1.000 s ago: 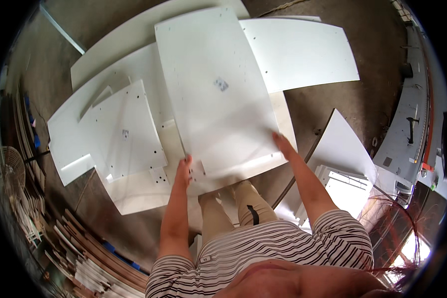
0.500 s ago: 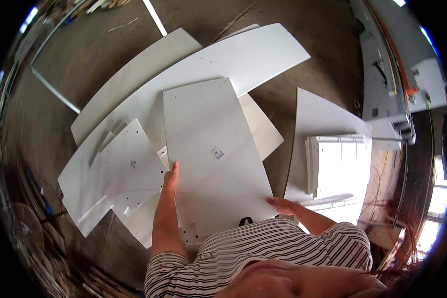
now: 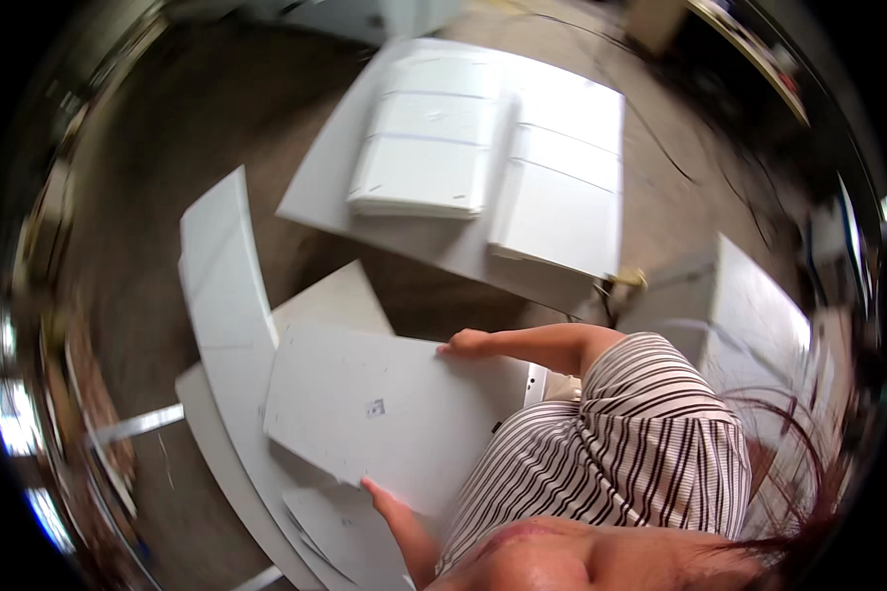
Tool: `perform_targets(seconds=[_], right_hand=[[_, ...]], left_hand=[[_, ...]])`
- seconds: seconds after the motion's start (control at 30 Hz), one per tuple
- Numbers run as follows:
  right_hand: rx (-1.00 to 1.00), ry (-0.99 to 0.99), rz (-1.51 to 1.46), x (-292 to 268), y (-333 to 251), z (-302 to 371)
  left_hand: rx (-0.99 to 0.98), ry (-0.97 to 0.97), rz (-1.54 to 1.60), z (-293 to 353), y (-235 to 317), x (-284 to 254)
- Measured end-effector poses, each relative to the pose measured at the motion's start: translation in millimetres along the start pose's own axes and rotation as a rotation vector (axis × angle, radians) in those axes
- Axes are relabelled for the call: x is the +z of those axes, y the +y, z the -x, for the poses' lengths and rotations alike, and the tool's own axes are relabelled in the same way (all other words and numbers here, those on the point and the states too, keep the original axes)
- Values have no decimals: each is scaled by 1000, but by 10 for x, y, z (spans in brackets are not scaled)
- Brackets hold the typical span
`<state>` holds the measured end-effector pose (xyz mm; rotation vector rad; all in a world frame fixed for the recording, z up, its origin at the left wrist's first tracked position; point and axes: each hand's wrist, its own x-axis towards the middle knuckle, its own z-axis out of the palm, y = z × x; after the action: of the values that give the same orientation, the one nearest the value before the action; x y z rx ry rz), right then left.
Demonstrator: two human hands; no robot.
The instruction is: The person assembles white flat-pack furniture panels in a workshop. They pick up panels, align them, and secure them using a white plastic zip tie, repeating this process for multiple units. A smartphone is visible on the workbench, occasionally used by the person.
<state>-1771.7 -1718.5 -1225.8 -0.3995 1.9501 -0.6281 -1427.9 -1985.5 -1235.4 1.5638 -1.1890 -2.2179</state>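
A flat white panel (image 3: 330, 394) with a small printed label lies between my two hands, one end against my striped shirt. My left hand (image 3: 379, 495) holds its left edge, the thumb on top and the other fingers hidden below. Gripping the opposite edge is my right hand (image 3: 468, 343), its fingertips under the board. Beyond the panel's far end lies a long curved white panel (image 3: 232, 295), over a similar one. A pale board (image 3: 340, 295) sticks out past the held panel, and a smaller white panel (image 3: 335, 522) lies near my left hand.
Ahead, two strapped stacks of white panels, one left (image 3: 424, 167) and one right (image 3: 567, 197), rest on a wide white board (image 3: 315, 187). A large pale box-like piece (image 3: 759, 305) stands at the right. A dark cable (image 3: 660, 148) crosses the floor; a metal strip (image 3: 143, 426) lies left.
The view has swung to the right, bringing the strapped stacks from the right side to the front. The panel stays in both hands and has turned with my body.
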Motion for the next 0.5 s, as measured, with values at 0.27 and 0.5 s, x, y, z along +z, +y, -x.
perform_targets(seconds=[0.27, 0.5], right_hand=[[56, 322, -315, -527, 851, 721], [108, 696, -617, -450, 1660, 1474]], left_hand=[[18, -88, -308, -736, 566, 1347], [247, -343, -610, -816, 717, 3035]])
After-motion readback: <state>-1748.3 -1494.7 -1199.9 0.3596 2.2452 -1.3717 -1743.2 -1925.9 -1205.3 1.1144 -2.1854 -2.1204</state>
